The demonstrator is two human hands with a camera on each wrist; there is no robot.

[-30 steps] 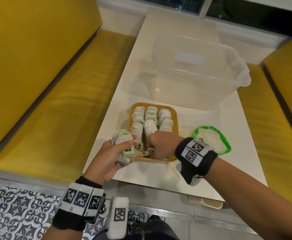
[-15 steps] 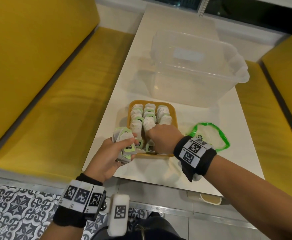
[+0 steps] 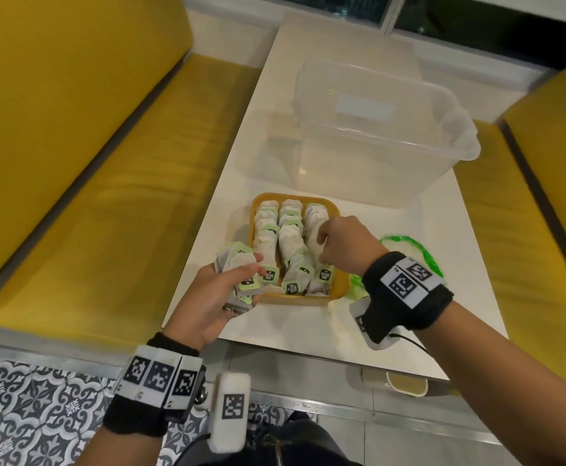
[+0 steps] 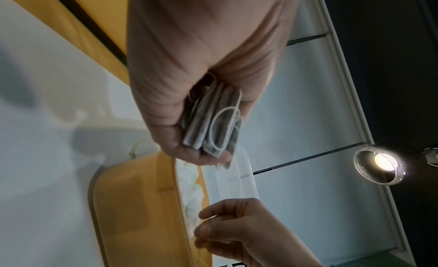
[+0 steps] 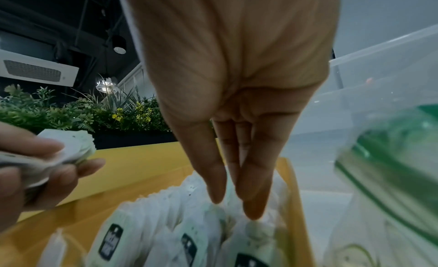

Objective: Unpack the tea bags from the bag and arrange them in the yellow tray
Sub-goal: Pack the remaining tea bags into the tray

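Observation:
The yellow tray (image 3: 341,288) sits near the table's front edge, with three rows of white tea bags (image 3: 288,237) bearing green tags. My left hand (image 3: 223,294) hovers at the tray's near left corner and grips a bundle of tea bags (image 3: 236,265); the left wrist view shows that bundle (image 4: 213,125) edge-on in the fist. My right hand (image 3: 322,237) is over the right row. Its straight fingers (image 5: 254,199) point down and touch the bags (image 5: 255,231) there. The emptied, green-edged plastic bag (image 3: 409,252) lies right of the tray, partly behind my right wrist.
A large clear plastic bin (image 3: 375,139) stands just behind the tray. Yellow benches flank the white table (image 3: 449,297) on the left (image 3: 107,196) and on the right (image 3: 560,203). A paper cup (image 3: 406,386) sits below the table's front edge.
My right hand has moved from the tray's near end up to the middle of the right row. The left hand still holds its bundle beside the tray.

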